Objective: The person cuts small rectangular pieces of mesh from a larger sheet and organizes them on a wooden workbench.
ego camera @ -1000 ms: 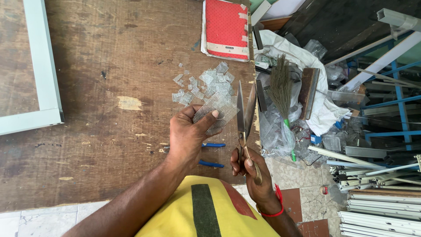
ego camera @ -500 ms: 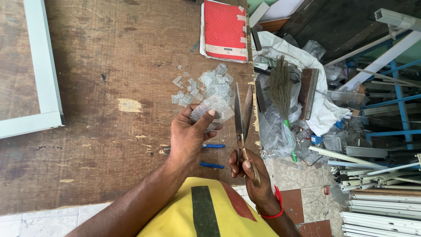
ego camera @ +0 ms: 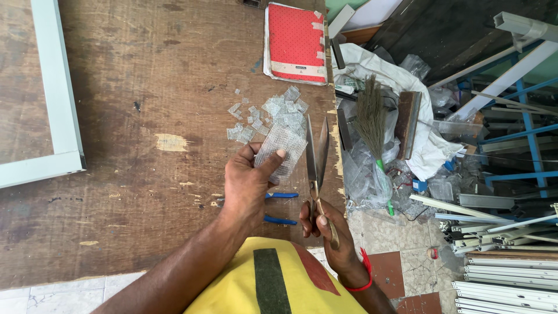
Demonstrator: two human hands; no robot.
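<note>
Here, my left hand (ego camera: 247,186) pinches a piece of grey wire mesh (ego camera: 280,152) between thumb and fingers, holding it up over the right part of the wooden desk (ego camera: 145,87). My right hand (ego camera: 325,232) is closed around the handles of a pair of scissors (ego camera: 315,168), whose long blades stand parted in a narrow V, tips pointing away from me, just beside the mesh's right edge. I cannot tell whether the near blade touches the mesh. Beyond the mesh, a scatter of small cut mesh squares (ego camera: 273,113) lies on the desk. Under my left hand, blue-handled pliers (ego camera: 282,207) rest near the desk's front edge. A red notebook (ego camera: 295,43) lies at the far edge, and a pale frame (ego camera: 58,99) sits at the left.

Step in hand, as I judge it: cutting the mesh into small pieces, with the blades open and lined up for a cut. The move ahead calls for feeding the mesh edge squarely between the blades, keeping my left fingertips clear of the cutting line, and closing the handles steadily so the piece drops onto the pile.
</note>
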